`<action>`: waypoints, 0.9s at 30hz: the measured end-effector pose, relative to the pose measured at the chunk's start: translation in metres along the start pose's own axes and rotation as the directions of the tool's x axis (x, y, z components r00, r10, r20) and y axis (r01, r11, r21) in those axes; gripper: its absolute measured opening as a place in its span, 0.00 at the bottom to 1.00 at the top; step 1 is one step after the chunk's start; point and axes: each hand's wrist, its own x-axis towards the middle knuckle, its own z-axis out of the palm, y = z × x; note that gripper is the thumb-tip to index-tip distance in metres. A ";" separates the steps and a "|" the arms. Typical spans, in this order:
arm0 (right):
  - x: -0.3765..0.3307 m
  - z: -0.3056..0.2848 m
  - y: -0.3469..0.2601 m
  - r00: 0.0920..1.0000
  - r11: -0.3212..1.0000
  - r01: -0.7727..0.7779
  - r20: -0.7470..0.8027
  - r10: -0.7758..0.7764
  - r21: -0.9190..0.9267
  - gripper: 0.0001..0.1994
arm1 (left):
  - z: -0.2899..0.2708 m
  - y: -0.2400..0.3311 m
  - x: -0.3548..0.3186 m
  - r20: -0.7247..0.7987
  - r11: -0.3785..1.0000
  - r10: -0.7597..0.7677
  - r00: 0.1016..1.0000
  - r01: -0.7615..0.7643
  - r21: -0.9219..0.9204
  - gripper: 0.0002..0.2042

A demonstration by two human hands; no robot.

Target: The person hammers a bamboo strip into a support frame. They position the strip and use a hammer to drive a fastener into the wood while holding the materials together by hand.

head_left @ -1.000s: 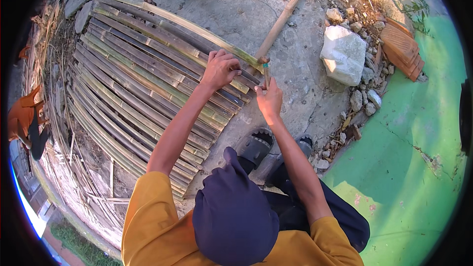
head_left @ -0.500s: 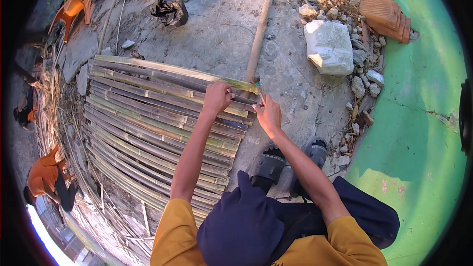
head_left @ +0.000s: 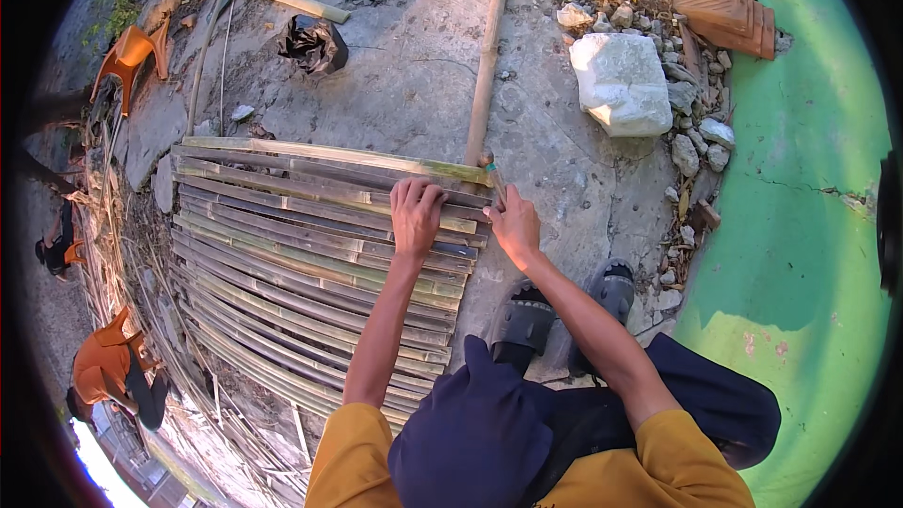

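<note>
1. Left hand (head_left: 417, 214) is laid palm-down on the bamboo slat mat (head_left: 310, 254) near its right-hand edge; fingers (head_left: 411, 190) are curled over one slat, gripping/pressing it.
2. Right hand (head_left: 514, 224) is set at the mat's upper right corner, just beside the left hand; fingers are closed around a small tool (head_left: 493, 175) w/ a thin shaft, kind not determinable. Tip is placed approx. where the top slats end.
3. Mat is spread flat on the concrete ground (head_left: 395, 85), in front of the person's sandalled feet (head_left: 522, 320). A long pole (head_left: 486, 56) runs away from the corner under the right hand.
4. Change vs. 1.0 s and 0.5 s ago: hands are found in nearly the same spot on the mat edge; left hand is now flattened further onto the slats. The view itself is shifted, more ground shown beyond the mat.
5. Judged: work at this corner is ongoing, not finished; slat is being held steady for the tool.
6. Nearby: white stone block (head_left: 621, 83), rubble, stacked roof tiles (head_left: 720, 2), green painted floor (head_left: 800, 254), black bag (head_left: 315, 42).
</note>
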 end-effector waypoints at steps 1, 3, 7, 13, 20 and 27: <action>0.000 0.001 -0.003 1.000 1.000 0.002 0.000 -0.002 0.005 0.16 | -0.004 -0.002 -0.009 -0.026 0.996 0.065 0.998 -0.064 0.055 0.06; 0.001 0.003 -0.004 0.999 0.999 0.034 -0.003 -0.034 0.001 0.16 | -0.004 -0.005 -0.024 0.091 1.000 -0.004 0.996 0.006 -0.023 0.09; 0.003 0.005 0.003 0.999 0.999 0.039 0.000 -0.039 -0.002 0.16 | -0.009 0.007 -0.038 0.155 0.999 -0.024 0.988 0.020 0.030 0.22; 0.000 0.013 0.007 0.993 0.995 0.100 -0.056 -0.099 0.001 0.15 | -0.028 0.018 -0.048 0.364 0.974 -0.006 0.931 -0.078 0.215 0.49; 0.001 0.014 0.006 0.994 0.997 0.074 -0.084 -0.073 0.013 0.14 | -0.018 0.007 -0.020 0.354 0.986 -0.138 0.925 0.094 0.140 0.25; 0.000 0.016 0.002 0.997 0.999 0.034 -0.062 -0.034 0.000 0.13 | 0.030 -0.008 0.035 -0.025 0.930 -0.189 0.982 0.187 0.316 0.33</action>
